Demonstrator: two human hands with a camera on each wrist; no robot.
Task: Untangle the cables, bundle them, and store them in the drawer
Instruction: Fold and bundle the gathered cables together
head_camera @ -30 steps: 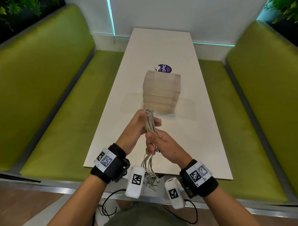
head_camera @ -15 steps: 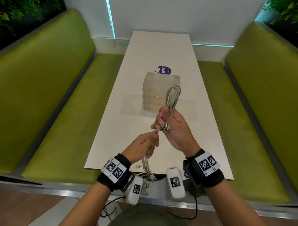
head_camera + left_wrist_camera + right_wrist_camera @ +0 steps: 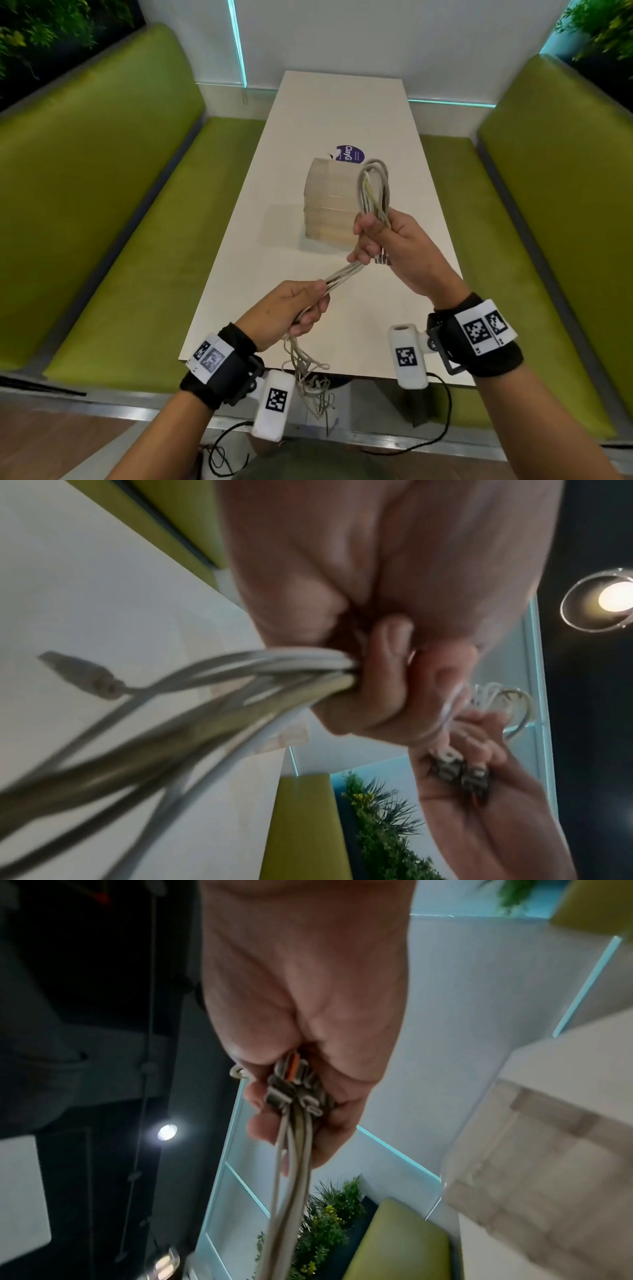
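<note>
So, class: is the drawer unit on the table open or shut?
Shut, as far as the head view shows: the drawer unit has its fronts stacked flush, none pulled out. The cables are outside it.

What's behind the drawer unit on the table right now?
Behind the drawer unit, a purple round sticker lies on the table, its near part hidden by the unit. The cable loop in the right hand covers the unit's right corner.

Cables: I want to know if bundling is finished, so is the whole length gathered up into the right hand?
No, the right hand holds only a loop of the cables; the rest runs through the left hand and dangles.
</note>
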